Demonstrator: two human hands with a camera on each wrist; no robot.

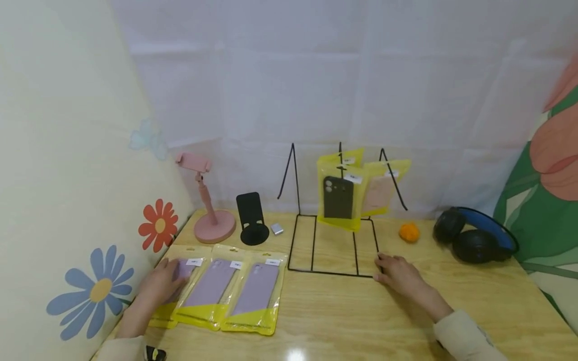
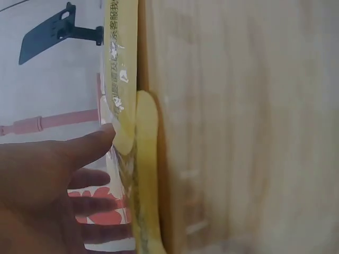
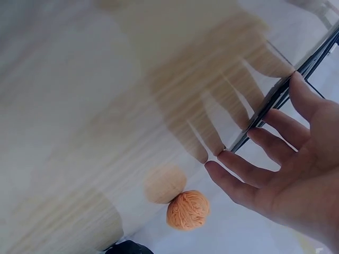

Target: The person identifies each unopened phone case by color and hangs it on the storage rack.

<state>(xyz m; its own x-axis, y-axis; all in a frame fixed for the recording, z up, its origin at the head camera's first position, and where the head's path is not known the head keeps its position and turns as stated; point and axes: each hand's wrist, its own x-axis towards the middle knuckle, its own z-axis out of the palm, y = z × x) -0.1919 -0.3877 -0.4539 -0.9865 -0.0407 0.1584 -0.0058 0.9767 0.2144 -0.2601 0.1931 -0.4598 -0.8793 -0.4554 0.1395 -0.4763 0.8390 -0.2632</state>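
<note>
Three yellow packets with purple phone cases lie side by side at the table's front left. My left hand (image 1: 159, 282) rests flat with straight fingers on the leftmost packet (image 1: 180, 275); the left wrist view shows its fingers (image 2: 87, 145) touching the packet's yellow edge (image 2: 143, 159). The middle packet (image 1: 212, 286) and the right packet (image 1: 257, 293) lie untouched. My right hand (image 1: 396, 271) rests open on the table, fingertips (image 3: 254, 132) against the front right corner of the black wire rack (image 1: 331, 250). A packet with a dark case (image 1: 338, 198) and another yellow packet (image 1: 384, 188) hang on the rack.
A pink phone holder (image 1: 207, 210), a black phone stand (image 1: 251, 218) and a small silver block (image 1: 277, 229) stand behind the packets. An orange ball (image 1: 409, 232) (image 3: 188, 209) and black-and-blue headphones (image 1: 476, 235) lie right of the rack. Flowered walls close in on both sides.
</note>
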